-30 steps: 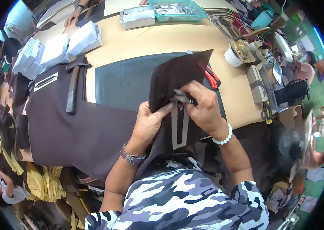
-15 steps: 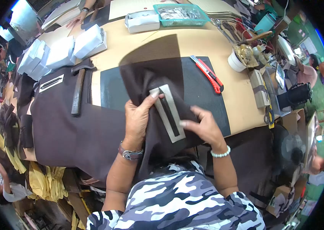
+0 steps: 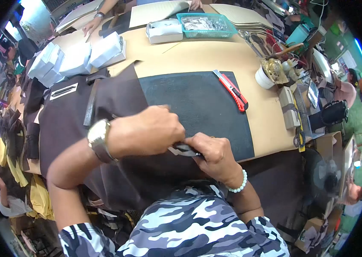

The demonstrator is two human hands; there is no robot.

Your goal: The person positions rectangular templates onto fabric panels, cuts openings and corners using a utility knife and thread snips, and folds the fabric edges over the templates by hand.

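Here, pale strip on dark cloth between left hand, curled, grip unclear, and right hand, pinching strip's end.

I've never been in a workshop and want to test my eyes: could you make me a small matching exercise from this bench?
1. cutter
2. hammer
3. basket
4. cloth

A. turquoise
B. dark brown
C. on the dark mat
D. lying on the cloth

Pairs: 1-C, 2-D, 3-A, 4-B
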